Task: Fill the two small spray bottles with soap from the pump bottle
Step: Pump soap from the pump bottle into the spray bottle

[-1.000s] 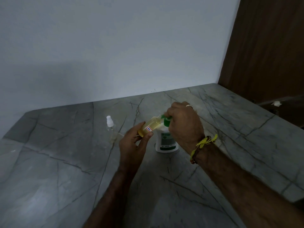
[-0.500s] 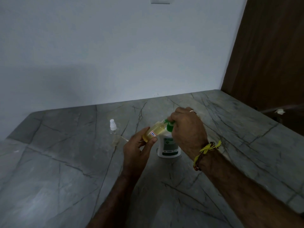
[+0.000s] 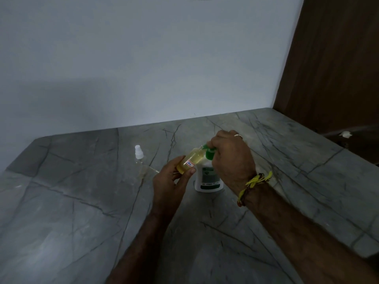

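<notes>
My left hand holds a small clear spray bottle with yellowish liquid and a red-edged label, tilted with its open neck at the green pump nozzle. My right hand rests on the green pump head of a white pump bottle standing on the marble counter. A second small clear spray bottle with a white spray cap stands upright to the left, apart from both hands.
The grey veined counter meets a white wall at the back. A dark wooden door stands at the right, with a small white object on a dark ledge beside the counter's right edge.
The view has tilted, so everything sits slightly lower in frame. Both hands keep their hold, with the small bottle staying at the pump nozzle.
</notes>
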